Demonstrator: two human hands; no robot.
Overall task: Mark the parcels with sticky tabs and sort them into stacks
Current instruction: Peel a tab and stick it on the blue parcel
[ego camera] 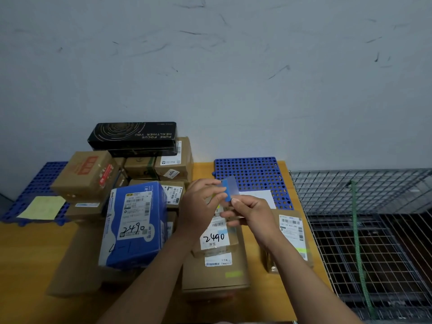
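Observation:
My left hand (202, 202) and my right hand (251, 213) meet above the parcels, both pinching a blue sticky tab (228, 190) on a clear strip. Below them lies a small brown parcel (216, 239) marked "2490", stacked on a larger brown parcel (215, 274) that bears a green tab. A blue parcel (135, 225), also marked "2490", stands to the left. Another brown parcel (292, 232) with a green tab lies to the right.
A pile of brown boxes (88, 176) topped by a black box (133, 136) stands at the back left. Blue perforated mats (252, 171) lie on the yellow table (28, 253). A yellow note (42, 206) rests far left. A wire cage (369, 230) borders the right side.

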